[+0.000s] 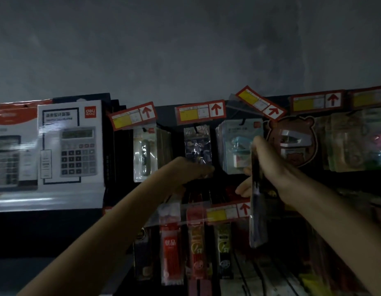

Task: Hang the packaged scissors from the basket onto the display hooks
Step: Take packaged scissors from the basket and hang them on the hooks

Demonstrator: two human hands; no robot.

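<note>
Scissors pack (pixel 257 210) — slim, glossy, edge-on

head-worn view, facing display hooks (pixel 242 120), close

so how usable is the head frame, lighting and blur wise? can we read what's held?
Head view: badly underexposed overall; motion blur smears the calculator box and price tags; glare streaks on the bear-shaped pack. The packaged scissors in the right hand read only as a dark edge-on strip; the grip of the left hand is too dim to judge.
</note>
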